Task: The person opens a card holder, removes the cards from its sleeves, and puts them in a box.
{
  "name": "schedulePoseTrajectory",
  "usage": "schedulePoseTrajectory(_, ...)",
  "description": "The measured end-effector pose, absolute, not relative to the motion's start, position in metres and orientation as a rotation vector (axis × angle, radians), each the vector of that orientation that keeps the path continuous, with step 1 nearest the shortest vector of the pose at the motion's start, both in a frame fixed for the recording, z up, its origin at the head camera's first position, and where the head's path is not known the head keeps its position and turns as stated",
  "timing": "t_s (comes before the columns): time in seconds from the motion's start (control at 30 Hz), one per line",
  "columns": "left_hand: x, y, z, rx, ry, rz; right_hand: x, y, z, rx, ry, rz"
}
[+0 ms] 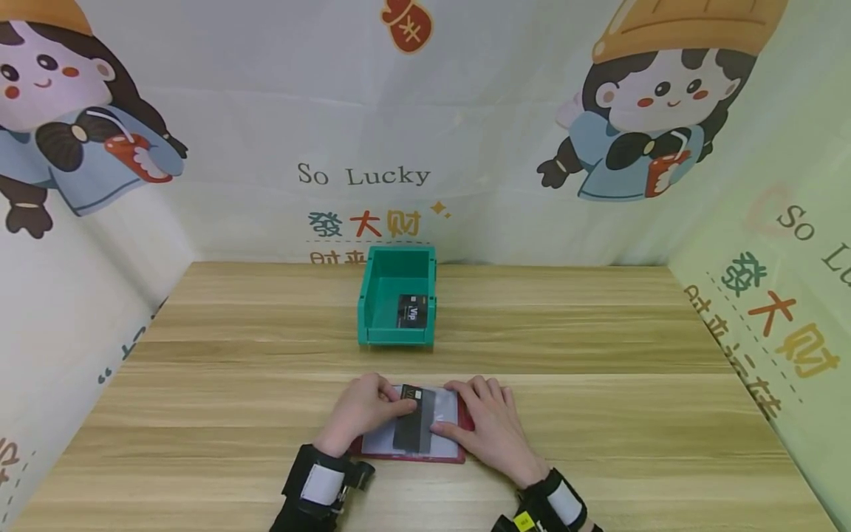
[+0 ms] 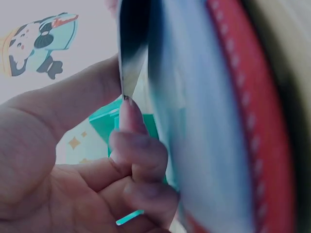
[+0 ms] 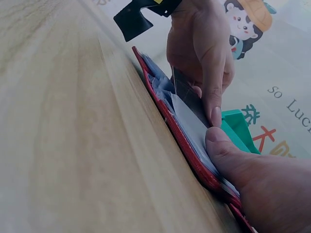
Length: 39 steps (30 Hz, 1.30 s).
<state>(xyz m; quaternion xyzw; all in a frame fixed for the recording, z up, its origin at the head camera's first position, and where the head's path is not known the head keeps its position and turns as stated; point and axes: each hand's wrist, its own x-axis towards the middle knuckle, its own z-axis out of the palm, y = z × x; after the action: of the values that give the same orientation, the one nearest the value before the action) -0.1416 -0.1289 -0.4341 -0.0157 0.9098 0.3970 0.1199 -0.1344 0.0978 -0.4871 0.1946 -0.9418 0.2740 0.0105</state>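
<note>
A red-covered card holder (image 1: 445, 447) with clear sleeve pages lies open on the table. Over its page is a dark card (image 1: 414, 428), black with gold print at the top and greyer below; whether its lower part is inside a sleeve I cannot tell. My left hand (image 1: 362, 406) pinches this card between thumb and fingers, and the left wrist view shows the card (image 2: 129, 73) edge-on, tilted off the page. My right hand (image 1: 492, 428) rests on the holder's right side, fingers spread, thumb pressing on the sleeve pages (image 3: 192, 126).
Behind the holder stands a green bin (image 1: 397, 338) with a black "Vip" card (image 1: 412, 312) inside. The wooden table (image 1: 565, 332) runs back to a printed cloth backdrop (image 1: 492, 148), with cloth at both sides too.
</note>
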Motion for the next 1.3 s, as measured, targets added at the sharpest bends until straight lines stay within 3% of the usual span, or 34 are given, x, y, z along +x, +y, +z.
schedulePoseTrajectory(0.47, -0.160, -0.146, -0.407, -0.165, 2.692, 1.288, -0.138, 0.102, -0.488, 0.614, -2.897, 0.920)
schedulePoseTrajectory(0.8, -0.195, -0.142, -0.399, -0.010, 2.904, 1.453, -0.142, 0.105, -0.490, 0.617, -2.862, 0.907)
schedulePoseTrajectory(1.3, -0.247, -0.114, -0.404, 0.001, 3.078, 1.345, -0.147, 0.117, -0.489, 0.645, -2.823, 0.923)
